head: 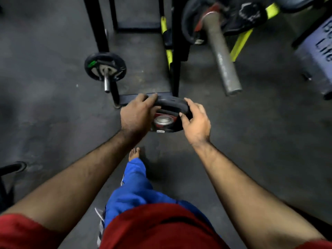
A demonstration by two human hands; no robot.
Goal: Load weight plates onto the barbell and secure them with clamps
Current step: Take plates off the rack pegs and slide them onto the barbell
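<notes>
A small black weight plate (170,103) with a red centre label sits on a silver peg whose end (163,120) shows through its hole, low on the rack. My left hand (137,115) grips the plate's left rim. My right hand (195,121) curls round its right rim, thumb on the face. The grey barbell sleeve (222,58) juts toward me at upper right, bare along its length, with a black plate (188,20) and a red collar (206,17) at its inner end.
The black rack frame (175,69) with yellow bars (239,44) stands just behind the plate. Another small black plate (105,66) hangs on a peg to the left. A grey bin (316,56) is at far right. My bare foot (134,153) rests on the dark floor.
</notes>
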